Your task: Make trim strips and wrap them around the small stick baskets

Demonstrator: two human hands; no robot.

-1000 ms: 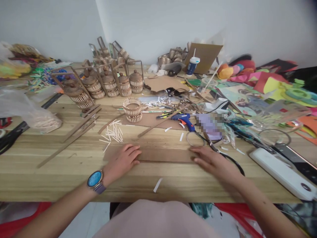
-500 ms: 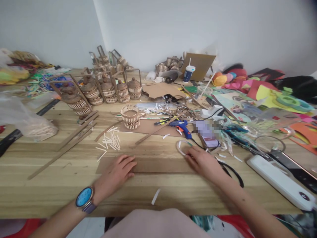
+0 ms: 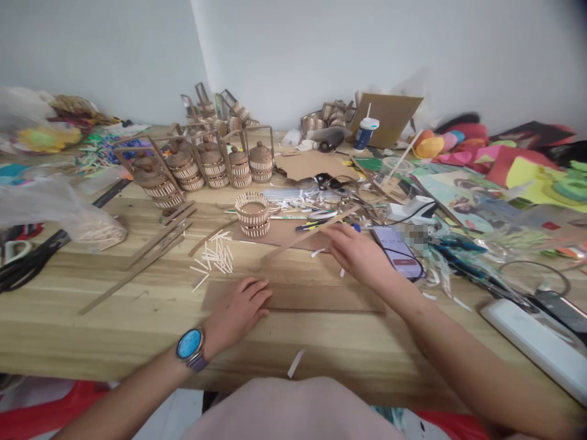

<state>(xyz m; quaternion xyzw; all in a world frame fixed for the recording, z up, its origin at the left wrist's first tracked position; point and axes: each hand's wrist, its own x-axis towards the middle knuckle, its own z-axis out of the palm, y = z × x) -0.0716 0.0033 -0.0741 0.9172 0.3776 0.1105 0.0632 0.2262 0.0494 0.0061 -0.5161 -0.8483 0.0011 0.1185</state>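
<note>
My left hand [image 3: 239, 308] lies palm down, fingers stretched, on the left part of a wide flat brown cardboard strip [image 3: 321, 298] near the table's front. A watch [image 3: 189, 344] is on that wrist. Farther forward, my right hand [image 3: 353, 252] pinches a narrow brown strip [image 3: 293, 243], whose left end looks blurred. The hand covers most of the blue glue gun [image 3: 356, 227]. Just past the fingers lies a white ring [image 3: 323, 215]. Left of it stands a small open basket [image 3: 252, 214] of pale sticks and brown bands. Short pale sticks [image 3: 220, 255] are heaped before the basket.
Several lidded baskets with handles [image 3: 213, 165] stand at the back left. More brown strips [image 3: 137, 269] and a bag of sticks [image 3: 98, 231] lie left. To the right are a phone [image 3: 398, 253], a white power bank-like case [image 3: 532, 342] and cables. A cup [image 3: 365, 133] stands behind.
My right hand has left the white ring beyond the narrow strip and moved forward and left onto that strip. The left hand stays on the wide cardboard. The view has shifted slightly.
</note>
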